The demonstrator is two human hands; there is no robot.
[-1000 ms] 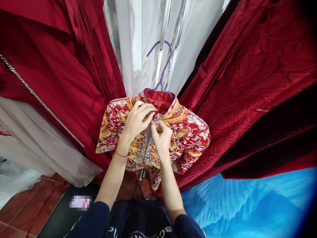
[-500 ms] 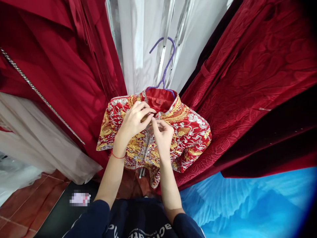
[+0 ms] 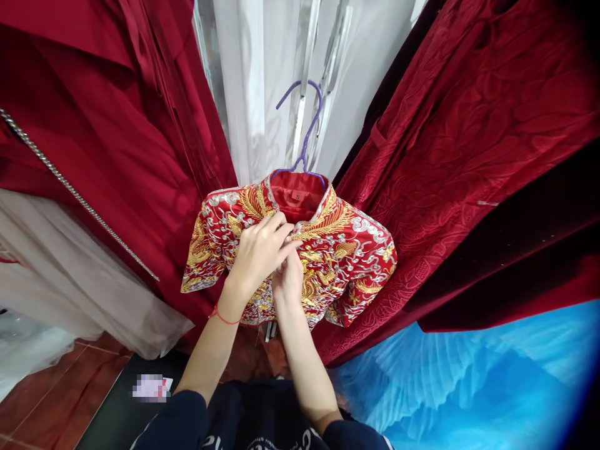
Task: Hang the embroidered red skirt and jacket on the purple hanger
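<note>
A red jacket (image 3: 328,250) with gold and silver embroidery hangs on a purple hanger (image 3: 304,140), its stand collar at the top. Both hands are at the front opening just below the collar. My left hand (image 3: 265,247) has its fingers closed together on the jacket's front edge. Beneath and beside it, my right hand (image 3: 289,275) is closed too, its fingertips partly covered by the left hand. Whatever small fastening lies between the fingertips is hidden.
Deep red garments hang at left (image 3: 94,125) and right (image 3: 469,144). Behind the hanger are white cloth and metal rails (image 3: 307,62). A blue pleated fabric (image 3: 459,375) spreads at lower right. A dark surface (image 3: 117,419) at lower left bears a blurred card (image 3: 150,387).
My right hand has shifted left and down, tucking under my left hand. The left hand has dipped slightly, and the hanger and jacket sit a little further left in view.
</note>
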